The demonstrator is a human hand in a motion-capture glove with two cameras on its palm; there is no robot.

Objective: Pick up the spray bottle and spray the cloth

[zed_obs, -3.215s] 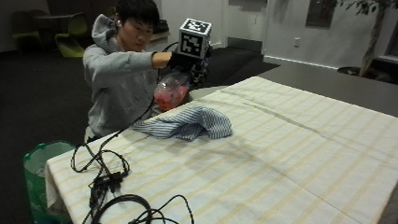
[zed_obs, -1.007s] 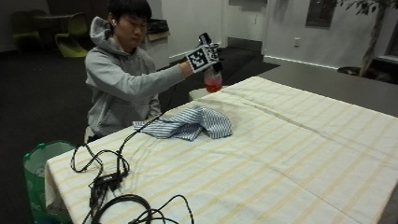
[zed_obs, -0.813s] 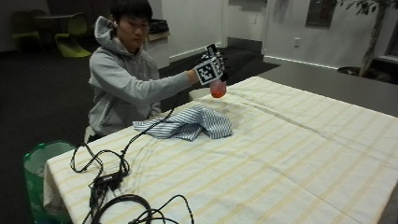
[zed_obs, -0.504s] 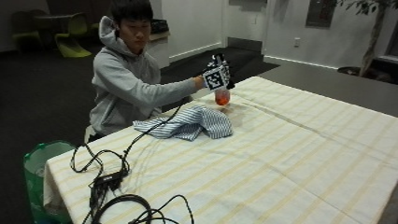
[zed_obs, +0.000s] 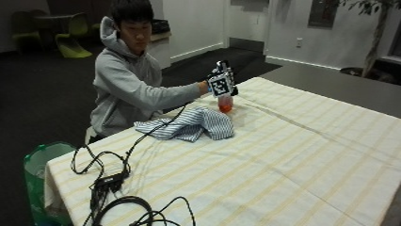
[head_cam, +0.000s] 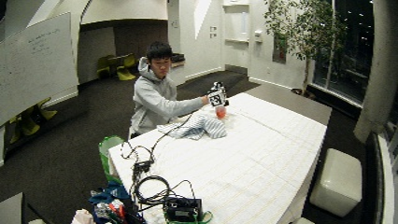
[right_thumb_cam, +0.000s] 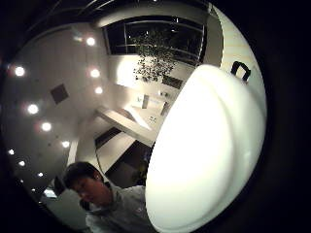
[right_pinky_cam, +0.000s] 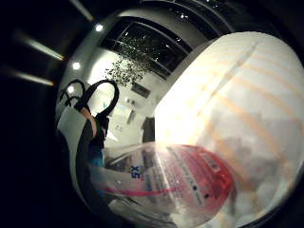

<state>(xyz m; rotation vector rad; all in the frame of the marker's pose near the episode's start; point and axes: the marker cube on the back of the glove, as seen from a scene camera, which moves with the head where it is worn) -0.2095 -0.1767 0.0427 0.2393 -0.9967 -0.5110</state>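
Observation:
The gloved right hand grips the top of a clear spray bottle with orange-red liquid in its base. The bottle stands upright, its base at the striped tablecloth near the far edge, just beyond the cloth. The blue-and-white striped cloth lies crumpled on the table between the person and the bottle. In the little finger side palm view the bottle with its red label fills the space close to the palm, with the tablecloth behind it. In the wide view the hand is over the bottle, beside the cloth.
Black cables and a coiled lead trail over the table's near left corner. A green bin stands on the floor beside the person. A white stool is at the table's right side.
The hand has carried the bottle from high above the cloth away from the person and down to the tablecloth beyond the cloth. The cloth has not moved.

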